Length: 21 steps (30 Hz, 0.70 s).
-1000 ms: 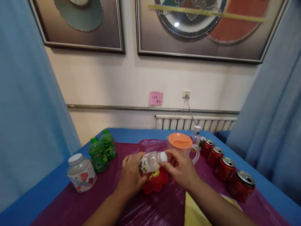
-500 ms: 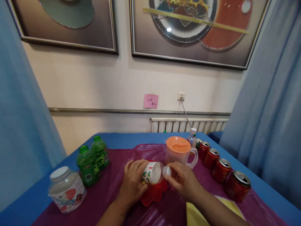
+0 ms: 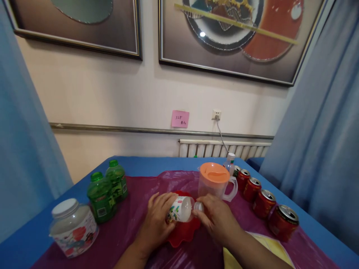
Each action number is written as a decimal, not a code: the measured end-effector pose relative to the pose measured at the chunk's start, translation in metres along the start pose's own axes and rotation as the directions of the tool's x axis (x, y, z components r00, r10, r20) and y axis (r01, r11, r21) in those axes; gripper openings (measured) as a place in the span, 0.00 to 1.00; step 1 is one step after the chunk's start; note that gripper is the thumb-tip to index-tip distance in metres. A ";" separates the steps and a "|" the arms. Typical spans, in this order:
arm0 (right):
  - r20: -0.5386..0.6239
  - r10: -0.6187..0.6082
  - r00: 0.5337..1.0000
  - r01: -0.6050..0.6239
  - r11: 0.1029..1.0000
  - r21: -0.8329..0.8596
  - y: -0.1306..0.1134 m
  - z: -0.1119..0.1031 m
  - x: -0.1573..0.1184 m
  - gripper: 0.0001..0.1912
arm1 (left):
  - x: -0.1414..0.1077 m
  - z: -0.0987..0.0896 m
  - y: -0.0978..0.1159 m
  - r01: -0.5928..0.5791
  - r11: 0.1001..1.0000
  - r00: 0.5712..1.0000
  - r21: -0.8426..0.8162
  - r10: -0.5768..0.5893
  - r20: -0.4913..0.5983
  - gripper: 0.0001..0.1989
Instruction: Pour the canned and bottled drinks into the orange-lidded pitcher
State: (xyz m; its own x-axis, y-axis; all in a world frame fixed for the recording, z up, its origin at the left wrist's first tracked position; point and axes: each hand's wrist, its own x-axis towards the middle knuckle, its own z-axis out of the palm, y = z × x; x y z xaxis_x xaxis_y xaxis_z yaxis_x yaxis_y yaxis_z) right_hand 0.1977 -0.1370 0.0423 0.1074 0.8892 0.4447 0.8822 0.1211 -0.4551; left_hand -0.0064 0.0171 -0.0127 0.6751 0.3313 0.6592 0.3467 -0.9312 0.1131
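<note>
A clear bottle point(image 3: 182, 209) with a white label lies sideways in my left hand point(image 3: 157, 220), whose fingers wrap round its body. Its mouth points right, where the fingers of my right hand point(image 3: 217, 216) close on the white cap point(image 3: 198, 207). The cap sits at the bottle's mouth; whether it is still joined to the neck is too small to tell. Below the bottle is a red wavy-edged dish point(image 3: 181, 237), partly covered by the bottle and my left hand. Just behind my right hand stands a clear pitcher point(image 3: 210, 188) with an orange lid.
Two green bottles point(image 3: 101, 198) and a white-lidded jar point(image 3: 74, 228) stand at left. Several red cans point(image 3: 263, 203) line the right side, with a small clear bottle point(image 3: 230, 162) behind. A yellow cloth point(image 3: 266, 244) lies under my right forearm, on purple sheeting point(image 3: 134, 201).
The view has shifted slightly. The bottle and both hands stay close together over the red dish, and my right fingers now cover more of the cap.
</note>
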 end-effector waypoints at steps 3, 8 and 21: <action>-0.065 -0.134 0.989 0.131 0.990 -0.042 0.002 0.004 0.000 0.12 | -0.001 -0.001 0.000 0.012 1.000 1.000 -0.005 -0.012 -0.001 0.36; -0.233 -0.437 0.869 0.405 0.898 -0.171 0.008 0.002 -0.010 0.19 | -0.002 0.000 -0.003 0.027 0.999 1.000 -0.037 -0.026 0.016 0.36; 0.097 0.143 0.985 -0.142 0.990 -0.021 0.048 0.061 -0.085 0.10 | 0.002 0.002 -0.004 0.521 0.777 0.840 -0.352 -0.540 0.052 0.34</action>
State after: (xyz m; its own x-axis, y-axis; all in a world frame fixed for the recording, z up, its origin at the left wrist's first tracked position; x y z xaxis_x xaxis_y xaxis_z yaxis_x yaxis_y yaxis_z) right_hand 0.2032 -0.1798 -0.0642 0.1877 0.9360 0.2979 0.8674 -0.0156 -0.4973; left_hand -0.0045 0.0218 -0.0133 0.4135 0.7890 0.4544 0.3922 -0.6048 0.6931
